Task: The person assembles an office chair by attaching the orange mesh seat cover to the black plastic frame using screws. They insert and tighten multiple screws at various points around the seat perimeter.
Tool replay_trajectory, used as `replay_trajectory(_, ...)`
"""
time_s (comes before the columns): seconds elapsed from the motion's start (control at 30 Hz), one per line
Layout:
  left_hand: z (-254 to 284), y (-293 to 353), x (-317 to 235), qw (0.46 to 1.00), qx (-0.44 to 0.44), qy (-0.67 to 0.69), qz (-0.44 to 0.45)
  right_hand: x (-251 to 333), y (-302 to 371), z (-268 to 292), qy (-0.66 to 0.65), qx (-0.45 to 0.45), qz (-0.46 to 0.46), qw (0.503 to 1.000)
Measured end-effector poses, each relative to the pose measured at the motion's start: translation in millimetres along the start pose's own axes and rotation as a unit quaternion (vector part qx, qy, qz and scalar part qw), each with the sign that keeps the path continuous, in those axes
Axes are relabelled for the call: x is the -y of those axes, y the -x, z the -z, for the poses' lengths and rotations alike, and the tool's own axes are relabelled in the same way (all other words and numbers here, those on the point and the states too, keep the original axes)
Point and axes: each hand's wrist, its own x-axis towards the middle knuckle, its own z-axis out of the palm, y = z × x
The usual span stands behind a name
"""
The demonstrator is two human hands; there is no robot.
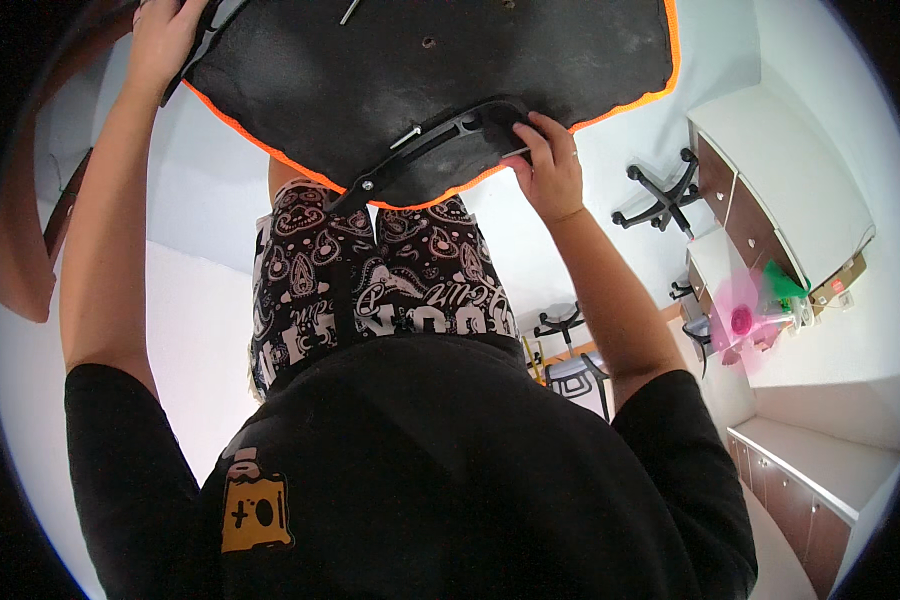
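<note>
A chair seat (330, 75) lies in front of me with its black underside up and orange trim round its edge. Across its near edge rests a curved black armrest (420, 150), with a bolt in the hole at its left end. My right hand (550, 175) is closed on the armrest's right end; a thin metal piece (515, 153) shows by the thumb, its kind unclear. A loose silver bolt (406, 136) lies against the armrest. At the seat's left edge my left hand (160, 45) grips a long black plastic part (182, 75), its fingertips partly cut off by the frame.
Another metal rod or bolt (349, 11) lies on the seat near the top. To the right are a black five-star chair base (662, 195), a white-topped cabinet (780, 170) and a pink translucent thing (740, 318). A brown wooden piece (20, 240) stands at the left.
</note>
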Motion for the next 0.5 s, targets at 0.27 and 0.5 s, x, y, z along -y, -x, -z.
replay_trajectory(0.27,-6,1,3,0.999,0.032,0.025,0.03,10,6,-21,0.0,-0.046,-0.112,0.993)
replay_trajectory(0.5,-21,1,0,0.997,0.05,0.044,0.034,6,1,-33,0.029,-0.142,-0.201,0.969)
